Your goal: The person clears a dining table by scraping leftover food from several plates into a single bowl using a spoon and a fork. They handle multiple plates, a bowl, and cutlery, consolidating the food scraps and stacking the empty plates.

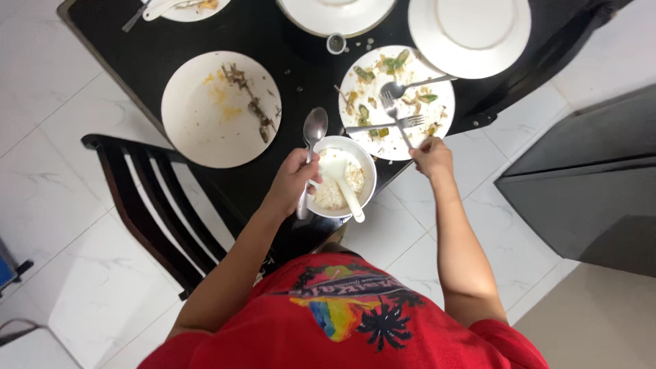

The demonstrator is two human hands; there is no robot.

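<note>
Left hand [295,179]: gripping the rim of a white bowl [369,179] and pinning the handle of a metal spoon [311,140] against it; fingers are closing round both; the spoon's bowl end is pointing away from the person, its long axis running near-upright in the view.

Right hand [432,156]: closing on the handle end of a fork [395,117]; the fork's long axis is running from the hand up and to the left, tines lying on the dirty plate [355,75].

White bowl: sitting at the near edge of the black desk [273,37], just left of the right hand; it is holding leftover rice and a white plastic spoon [345,186] leaning over the near rim.

Dirty plate: lying just beyond the bowl, touching or nearly touching its far rim; it is carrying green scraps, a second fork [386,124] lying crosswise, and a second spoon [410,85].

Key relation: the held fork is lying straight ahead of the right hand; the right hand is the nearer one; the left hand is occupied with the bowl.

Surroundings: a smeared empty plate [220,108] is lying to the left; clean plates [470,34] are resting at the far side; a black chair [147,198] is standing on the white tiled floor [61,225].
</note>
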